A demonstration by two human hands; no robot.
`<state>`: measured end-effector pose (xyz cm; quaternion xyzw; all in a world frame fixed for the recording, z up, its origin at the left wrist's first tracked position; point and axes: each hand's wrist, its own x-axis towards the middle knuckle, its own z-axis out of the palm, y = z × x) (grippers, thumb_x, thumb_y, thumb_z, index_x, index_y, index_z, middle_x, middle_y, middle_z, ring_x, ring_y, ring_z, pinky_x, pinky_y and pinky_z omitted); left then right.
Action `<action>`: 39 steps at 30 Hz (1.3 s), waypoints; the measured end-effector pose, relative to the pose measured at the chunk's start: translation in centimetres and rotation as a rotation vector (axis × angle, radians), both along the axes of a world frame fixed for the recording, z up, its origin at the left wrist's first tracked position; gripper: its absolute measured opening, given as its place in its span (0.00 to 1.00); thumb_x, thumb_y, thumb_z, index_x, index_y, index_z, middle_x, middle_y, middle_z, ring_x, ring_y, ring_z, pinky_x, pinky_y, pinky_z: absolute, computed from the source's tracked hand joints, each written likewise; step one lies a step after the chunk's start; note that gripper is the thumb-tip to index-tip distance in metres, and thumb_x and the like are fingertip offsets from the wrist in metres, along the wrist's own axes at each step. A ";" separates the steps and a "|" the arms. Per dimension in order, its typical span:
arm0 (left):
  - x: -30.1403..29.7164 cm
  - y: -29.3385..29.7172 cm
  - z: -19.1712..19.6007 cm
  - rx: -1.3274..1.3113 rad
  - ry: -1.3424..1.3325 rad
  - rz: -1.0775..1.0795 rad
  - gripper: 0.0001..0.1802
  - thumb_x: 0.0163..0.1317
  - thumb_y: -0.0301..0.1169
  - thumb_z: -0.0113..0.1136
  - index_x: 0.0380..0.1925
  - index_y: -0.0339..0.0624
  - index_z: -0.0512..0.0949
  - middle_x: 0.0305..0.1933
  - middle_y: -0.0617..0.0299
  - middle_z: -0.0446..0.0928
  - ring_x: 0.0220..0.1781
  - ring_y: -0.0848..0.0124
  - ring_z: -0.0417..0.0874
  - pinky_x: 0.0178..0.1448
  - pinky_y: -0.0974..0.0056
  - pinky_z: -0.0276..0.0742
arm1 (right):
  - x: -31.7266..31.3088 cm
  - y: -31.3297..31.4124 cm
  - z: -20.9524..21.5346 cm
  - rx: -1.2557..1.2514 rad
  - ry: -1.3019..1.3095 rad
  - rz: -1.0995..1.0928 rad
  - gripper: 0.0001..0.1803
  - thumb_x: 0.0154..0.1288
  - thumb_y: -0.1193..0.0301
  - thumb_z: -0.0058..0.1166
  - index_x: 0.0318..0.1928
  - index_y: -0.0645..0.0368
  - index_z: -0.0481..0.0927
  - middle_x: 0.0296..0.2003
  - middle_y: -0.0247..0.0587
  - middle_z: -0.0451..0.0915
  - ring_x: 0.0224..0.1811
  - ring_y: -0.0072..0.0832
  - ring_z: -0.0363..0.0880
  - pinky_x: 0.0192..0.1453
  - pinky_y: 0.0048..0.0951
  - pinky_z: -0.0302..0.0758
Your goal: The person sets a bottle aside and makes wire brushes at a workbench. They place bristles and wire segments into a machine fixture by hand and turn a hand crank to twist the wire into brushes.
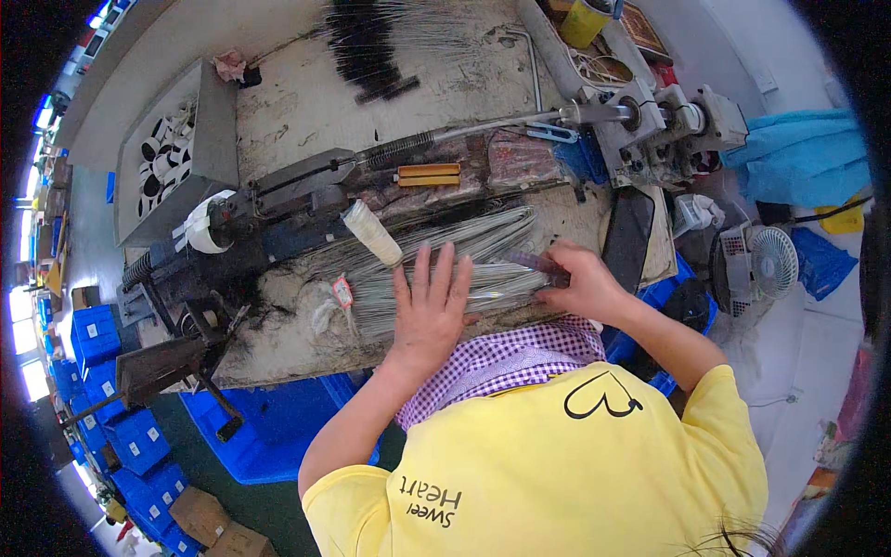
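The yellow shirt [575, 473] is nearest; beyond it, pale wires [492, 232] lie on the table [288, 121]. The left hand [427, 311] rests on them, fingers extended, while the right hand [587, 283] pinches a dark strip [536, 264] over their right part. The wires are gathered roughly side by side, but no tie shows, so the handling seems unfinished; a black-bristled bundle [360, 46] at the far side may be done.

We see thin wires [501, 286] with a glossy, metallic sheen, lying on a rough, grimy, matt tabletop [278, 121]. We make out a smooth, shiny metal shaft [601, 112], smooth plastic bins [144, 430], matt cardboard boxes [199, 516], a soft cloth towel [806, 153] and a woven cloth apron [501, 356].
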<state>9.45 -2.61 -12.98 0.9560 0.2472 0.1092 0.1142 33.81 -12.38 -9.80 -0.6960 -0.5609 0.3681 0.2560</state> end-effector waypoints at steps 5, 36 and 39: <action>0.3 0.9 -0.1 -0.019 -0.006 0.048 0.54 0.42 0.40 0.74 0.68 0.34 0.57 0.73 0.45 0.55 0.75 0.48 0.54 0.74 0.41 0.51 | 0.6 3.3 2.0 -0.081 -0.054 0.080 0.19 0.45 0.74 0.67 0.37 0.70 0.77 0.37 0.56 0.74 0.40 0.53 0.76 0.42 0.43 0.74; 0.3 3.2 2.1 -0.175 0.039 -0.150 0.49 0.40 0.57 0.70 0.56 0.33 0.69 0.52 0.48 0.69 0.58 0.49 0.67 0.64 0.47 0.62 | 1.1 -0.1 -0.2 0.077 0.062 -0.104 0.23 0.55 0.71 0.60 0.53 0.62 0.77 0.43 0.46 0.77 0.42 0.36 0.79 0.41 0.30 0.74; -0.2 2.4 2.4 -0.149 0.024 -0.079 0.54 0.38 0.58 0.70 0.61 0.33 0.66 0.53 0.48 0.68 0.59 0.48 0.67 0.66 0.44 0.59 | 0.5 1.1 0.4 0.143 0.030 -0.079 0.25 0.54 0.69 0.63 0.54 0.61 0.77 0.43 0.46 0.77 0.40 0.35 0.78 0.39 0.30 0.74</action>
